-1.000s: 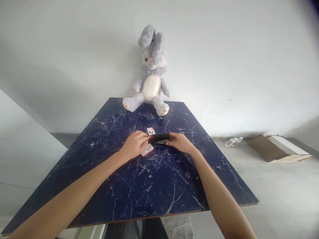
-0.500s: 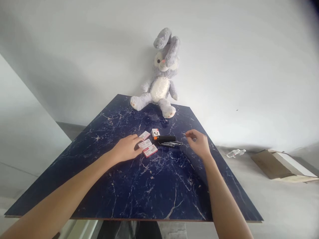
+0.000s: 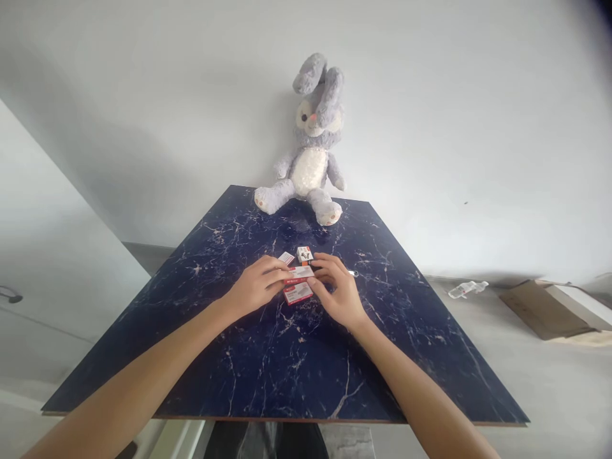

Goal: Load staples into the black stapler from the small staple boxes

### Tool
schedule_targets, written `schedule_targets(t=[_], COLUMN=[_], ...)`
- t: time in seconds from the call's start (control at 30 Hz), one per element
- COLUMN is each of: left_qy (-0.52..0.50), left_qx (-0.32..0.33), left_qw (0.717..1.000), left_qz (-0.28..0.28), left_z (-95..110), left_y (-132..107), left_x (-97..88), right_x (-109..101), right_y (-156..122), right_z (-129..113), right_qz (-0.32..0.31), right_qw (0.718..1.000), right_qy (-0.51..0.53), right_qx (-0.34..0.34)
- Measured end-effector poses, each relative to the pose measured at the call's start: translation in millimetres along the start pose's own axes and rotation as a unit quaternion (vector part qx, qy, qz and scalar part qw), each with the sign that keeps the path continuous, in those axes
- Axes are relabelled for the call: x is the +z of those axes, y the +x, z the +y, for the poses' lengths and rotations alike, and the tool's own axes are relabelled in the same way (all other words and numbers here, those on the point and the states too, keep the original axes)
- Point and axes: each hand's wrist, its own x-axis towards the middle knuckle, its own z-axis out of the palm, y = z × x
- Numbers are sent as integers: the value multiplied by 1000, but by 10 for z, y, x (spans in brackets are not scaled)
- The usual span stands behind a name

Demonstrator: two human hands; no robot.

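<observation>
A small red-and-white box is held by its two ends between my left hand and my right hand, both closed on it. Just below, a second red-and-white box lies on the dark blue marbled table. Behind my left fingers shows a third, partly hidden box. Next to that one stands a white box with a picture of black clips. My right hand mostly covers a black item with an orange end; a silver tip sticks out past its knuckles.
A grey-and-white plush rabbit sits at the table's far edge against the wall. On the floor to the right are a clear plastic bottle and an open cardboard box.
My right hand has come in from the right and taken hold of the middle box's right end. My left hand now grips its left end, and the box is turned straighter.
</observation>
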Motion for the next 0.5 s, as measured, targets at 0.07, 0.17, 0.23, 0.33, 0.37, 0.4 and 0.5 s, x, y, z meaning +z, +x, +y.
schedule_targets(t=[0.07,0.17,0.23,0.33,0.37,0.4,0.5], left_qy=[3,-12,-53,-204,-268,-325,-434], left_qx=[27,15,-47,-204,-254,-296,-381], left_qw=[1000,1000,997,957,929,897,811], left_qz=[9,10,12,-8,-25,-44,-93], left_z=[4,47,86,110,105,94,48], left_y=[-19,-28,-22,-11,-9,-9,-13], left_x=[18,37,49,74,84,94,121], right_x=[-17,-23,3,42,44,39,13], right_y=[7,13,11,13,15,16,12], right_z=[16,79,135,209,227,243,278], right_qz=[-29,-123,-126,-88,-83,-83,-97], right_qw=[995,973,964,960,960,961,962], right_qy=[58,133,177,208,207,203,193], right_qx=[70,140,156,166,167,168,166])
